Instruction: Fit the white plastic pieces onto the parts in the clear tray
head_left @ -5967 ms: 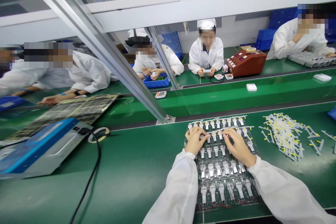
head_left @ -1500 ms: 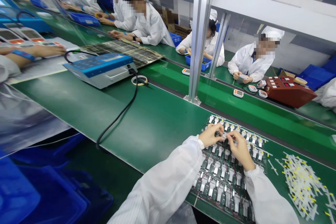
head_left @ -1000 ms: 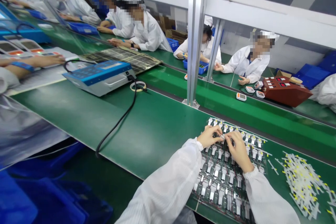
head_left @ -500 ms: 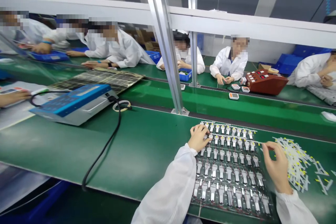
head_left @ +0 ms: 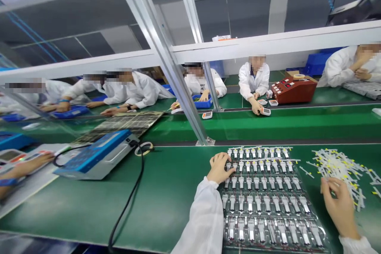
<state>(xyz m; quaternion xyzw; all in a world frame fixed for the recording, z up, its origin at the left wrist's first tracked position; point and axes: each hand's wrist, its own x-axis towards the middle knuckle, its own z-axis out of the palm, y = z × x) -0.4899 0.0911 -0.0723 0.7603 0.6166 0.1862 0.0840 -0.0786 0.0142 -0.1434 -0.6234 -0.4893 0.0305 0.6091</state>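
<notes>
A clear plastic tray [head_left: 315,219] holds rows of small white-and-silver parts with thin red wires. My left hand [head_left: 219,168] is at its left edge by the second row, fingers curled over the rim and thumb against the end part. White strips lie across the two far rows, one of them a second-row strip [head_left: 268,161]. To the right, my right hand [head_left: 341,204] is at the near side of a pile of white strips with yellow ends [head_left: 336,162]. Its fingers are bent in with the thumb close to them; whether a strip is between them is hidden.
A loose strip [head_left: 306,172] lies between tray and pile. Left stands a blue-topped grey device [head_left: 98,154] with a black cable [head_left: 131,198] and a tape roll [head_left: 143,149]. Beyond a metal post [head_left: 178,83], co-workers in white coats sit behind a green belt [head_left: 297,121].
My right hand has moved from the tray's right edge, by the second-row strip's end, to the strip pile. My left hand stays at the tray's left edge. The head view has tilted up.
</notes>
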